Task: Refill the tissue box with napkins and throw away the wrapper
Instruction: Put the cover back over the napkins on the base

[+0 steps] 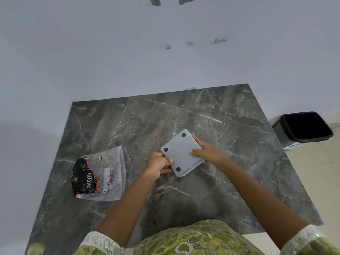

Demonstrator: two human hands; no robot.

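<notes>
The person holds the gray tissue box (181, 153) upside down over the dark stone counter (230, 126), near its middle. I can see round black feet on its bottom. The left hand (159, 163) pinches one corner with curled fingers. The right hand (206, 151) grips the far edge, fingers pressed together. The wrapper (99, 174) lies flat on the counter to the left, well apart from the box. It looks mostly empty (I can't tell if any napkins are inside the box). So the wrapper still needs to go in the black bin (305, 127), which stands on the floor just past the counter's right side. The wall (128, 43) behind is plain and pale.
</notes>
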